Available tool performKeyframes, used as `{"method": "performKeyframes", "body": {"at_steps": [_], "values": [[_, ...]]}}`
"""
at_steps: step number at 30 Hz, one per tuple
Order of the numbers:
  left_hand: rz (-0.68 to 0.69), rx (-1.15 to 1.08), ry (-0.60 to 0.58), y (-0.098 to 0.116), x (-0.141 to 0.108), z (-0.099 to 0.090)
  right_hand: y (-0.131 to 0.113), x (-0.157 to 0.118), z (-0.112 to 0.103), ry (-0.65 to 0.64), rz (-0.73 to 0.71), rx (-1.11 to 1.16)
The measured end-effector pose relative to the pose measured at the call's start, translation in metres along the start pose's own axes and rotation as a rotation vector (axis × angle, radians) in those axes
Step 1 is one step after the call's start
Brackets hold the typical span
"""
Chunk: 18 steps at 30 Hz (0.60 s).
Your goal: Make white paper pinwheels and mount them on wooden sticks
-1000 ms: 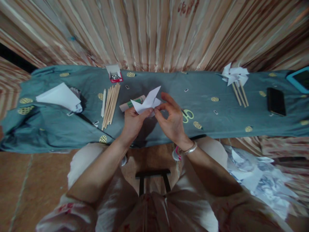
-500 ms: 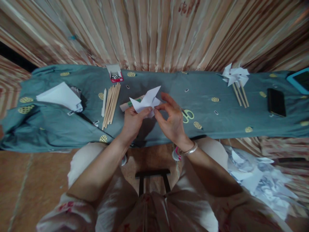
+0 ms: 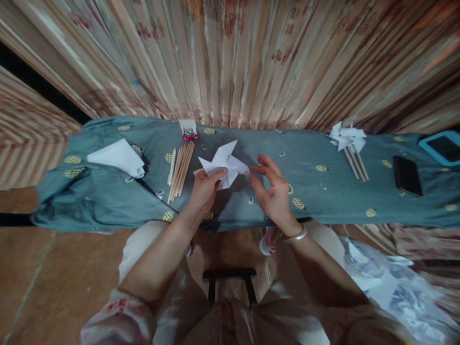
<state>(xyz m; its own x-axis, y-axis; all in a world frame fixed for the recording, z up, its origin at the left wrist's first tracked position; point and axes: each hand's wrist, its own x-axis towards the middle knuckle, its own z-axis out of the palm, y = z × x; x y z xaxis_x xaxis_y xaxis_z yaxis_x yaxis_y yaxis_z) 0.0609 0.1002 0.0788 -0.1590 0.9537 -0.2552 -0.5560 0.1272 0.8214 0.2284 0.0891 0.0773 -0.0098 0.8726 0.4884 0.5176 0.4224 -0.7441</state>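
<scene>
A white paper pinwheel (image 3: 224, 155) with pointed vanes is held above the cloth-covered table. My left hand (image 3: 205, 190) grips its lower left side, thumb on top and fingers underneath. At the tip of the right-hand vane, the thumb and index finger of my right hand (image 3: 275, 196) pinch the paper, while its other fingers stretch out. Behind my right hand, a bit of pale green scissors handle (image 3: 291, 189) shows. Left of the pinwheel lie several wooden sticks (image 3: 182, 170) and a white stick-like piece (image 3: 172, 166).
At the back stands an open red-and-white box (image 3: 189, 131) of small metal pieces. Folded white paper (image 3: 118, 157) lies left. Several finished pinwheels on sticks (image 3: 348, 139), a black phone (image 3: 407, 176) and a blue-framed device (image 3: 441, 147) are right. Crumpled paper (image 3: 391, 282) lies below the table, right.
My right hand has moved from the pinwheel's centre out to its right vane tip. The pinwheel now faces up more openly in my left hand. The camera view has shifted.
</scene>
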Motion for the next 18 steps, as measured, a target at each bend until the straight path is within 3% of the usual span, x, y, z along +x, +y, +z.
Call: {"method": "performKeyframes", "body": {"at_steps": [8, 14, 18], "values": [[-0.007, -0.060, 0.015, 0.008, 0.000, -0.005, 0.022, 0.011, 0.014, 0.037, 0.168, 0.178], [-0.015, -0.048, 0.020, 0.012, -0.003, -0.009, 0.033, 0.020, 0.042, -0.056, 0.302, 0.294], [-0.020, -0.087, 0.038, 0.019, -0.003, -0.010, 0.034, 0.045, 0.063, -0.238, 0.239, 0.302]]}}
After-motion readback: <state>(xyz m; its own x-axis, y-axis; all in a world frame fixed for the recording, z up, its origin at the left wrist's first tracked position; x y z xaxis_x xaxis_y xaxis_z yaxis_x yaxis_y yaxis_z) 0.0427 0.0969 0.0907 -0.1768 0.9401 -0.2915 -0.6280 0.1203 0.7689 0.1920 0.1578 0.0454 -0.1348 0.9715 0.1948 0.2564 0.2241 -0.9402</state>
